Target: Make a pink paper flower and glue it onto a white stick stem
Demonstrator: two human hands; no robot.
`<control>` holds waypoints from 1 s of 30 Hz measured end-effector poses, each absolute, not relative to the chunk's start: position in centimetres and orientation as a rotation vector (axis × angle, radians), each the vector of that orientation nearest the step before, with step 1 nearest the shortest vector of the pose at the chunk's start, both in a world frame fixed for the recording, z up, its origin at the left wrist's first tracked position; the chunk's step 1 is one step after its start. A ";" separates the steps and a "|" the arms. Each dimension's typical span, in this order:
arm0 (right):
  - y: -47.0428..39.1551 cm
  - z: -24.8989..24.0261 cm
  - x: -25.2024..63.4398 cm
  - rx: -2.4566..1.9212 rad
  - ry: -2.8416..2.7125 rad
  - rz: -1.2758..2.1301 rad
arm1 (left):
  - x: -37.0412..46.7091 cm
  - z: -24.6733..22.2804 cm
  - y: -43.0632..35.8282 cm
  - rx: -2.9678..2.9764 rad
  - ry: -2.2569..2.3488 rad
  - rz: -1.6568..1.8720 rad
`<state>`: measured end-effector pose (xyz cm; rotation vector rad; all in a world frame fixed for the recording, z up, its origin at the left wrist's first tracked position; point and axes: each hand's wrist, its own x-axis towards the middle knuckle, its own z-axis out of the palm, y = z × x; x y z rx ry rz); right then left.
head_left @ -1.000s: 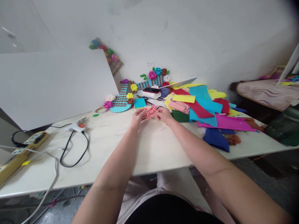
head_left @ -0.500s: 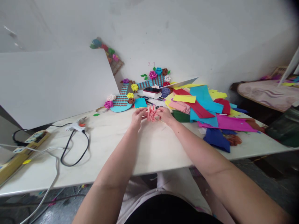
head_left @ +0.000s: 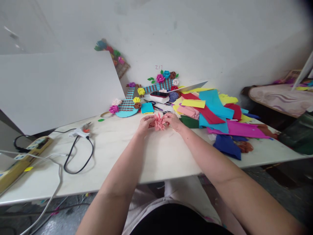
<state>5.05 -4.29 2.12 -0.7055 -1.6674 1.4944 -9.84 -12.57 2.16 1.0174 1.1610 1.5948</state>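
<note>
A pink paper flower [head_left: 159,122] with many narrow folded petals is held between my two hands, just above the table. My left hand [head_left: 146,124] grips its left side, fingers closed on the petals. On the opposite side, my right hand [head_left: 173,121] pinches the petals between thumb and fingers. Close behind the flower lie a stack of blue paper squares [head_left: 147,108] and a pair of scissors [head_left: 152,102]. A phone [head_left: 159,94] rests on a white box beyond them.
Coloured crepe paper [head_left: 212,104] is heaped to the right. Decorated blue cardboard shapes [head_left: 128,103] with paper flowers stand by the wall. At left lie a glue gun [head_left: 81,131] with its cable and a power strip [head_left: 26,160]. A large white board [head_left: 61,88] leans behind.
The pink flower has opened out slightly and shifted a little toward me. My left hand has turned a bit, its fingers closer around the petals.
</note>
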 end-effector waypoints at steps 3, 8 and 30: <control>-4.3 2.1 5.1 -0.703 -1.658 1.495 | -9.9 2.1 -12.5 1.031 1.152 1.592; -4.3 2.1 5.0 -0.698 -1.647 1.477 | -9.8 2.1 -12.4 1.018 1.161 1.606; -4.8 2.2 5.0 -0.680 -1.712 1.515 | -9.7 1.9 -12.3 0.954 1.192 1.601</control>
